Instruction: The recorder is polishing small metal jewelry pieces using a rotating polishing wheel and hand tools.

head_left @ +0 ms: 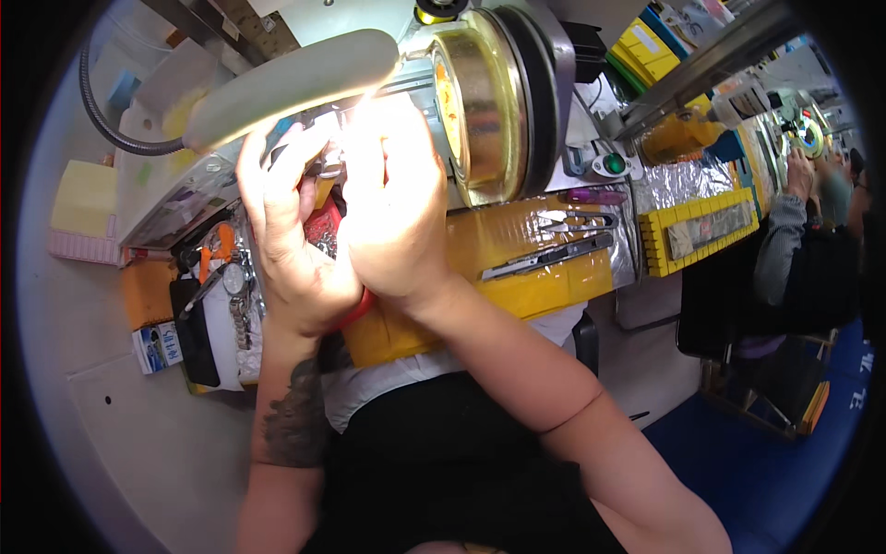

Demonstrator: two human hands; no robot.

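Note:
Close together under a bright lamp (305, 78), both my hands are raised over the workbench. The fingers of my left hand (293, 235) curl round a small shiny metal piece (329, 159); its exact kind is hard to make out. My right hand (397, 208) is closed right beside it, heels of the hands touching, and glare washes out its fingers, so what they hold is hidden. Below and between the hands shows a red tray (325, 231) with small shiny metal bits in it, partly covered by them.
Right of my hands stands a large roll of clear yellowish tape (489, 111). A utility knife (549, 256) and snips (581, 222) lie on the yellow-covered bench (461, 309). At left are a wristwatch (238, 291) and orange-handled tool (220, 242); at right, a yellow ridged tray (657, 245) and another person's arm (777, 249).

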